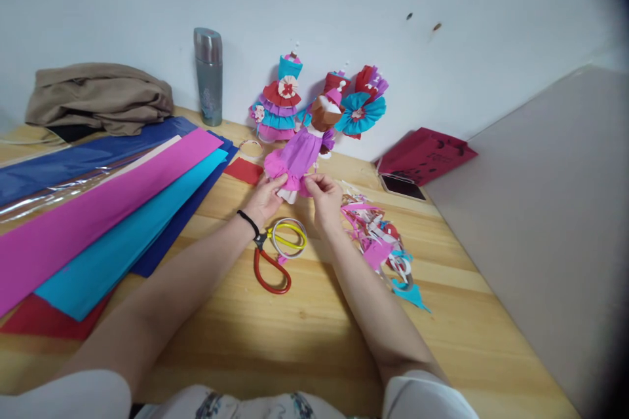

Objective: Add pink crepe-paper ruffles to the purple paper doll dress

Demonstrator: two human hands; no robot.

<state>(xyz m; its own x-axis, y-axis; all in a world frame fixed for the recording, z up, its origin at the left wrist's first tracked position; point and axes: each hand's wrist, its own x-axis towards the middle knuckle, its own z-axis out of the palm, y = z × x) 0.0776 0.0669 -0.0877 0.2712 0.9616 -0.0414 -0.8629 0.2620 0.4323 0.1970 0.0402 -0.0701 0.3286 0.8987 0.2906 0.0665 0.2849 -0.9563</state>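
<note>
A small paper dress (301, 152) with a brown top, purple skirt and pink ruffled hem is held tilted above the table. My left hand (266, 200), with a black band at the wrist, grips the hem's lower left side. The thumb and index finger of my right hand (325, 198) pinch the hem's right edge. Just below my hands lie scissors (273, 272) with red and yellow handles, beside a pale ring of tape (303, 228). Behind the held dress stands another paper dress (282, 101) in tiers of blue, red and purple.
Long pink, blue and red paper sheets (122, 190) cover the left side, near a bottle (209, 78) and brown cloth (98, 97). Paper scraps (378, 242) lie right of my hands. A phone (403, 187) and red bag (425, 156) are at the back right.
</note>
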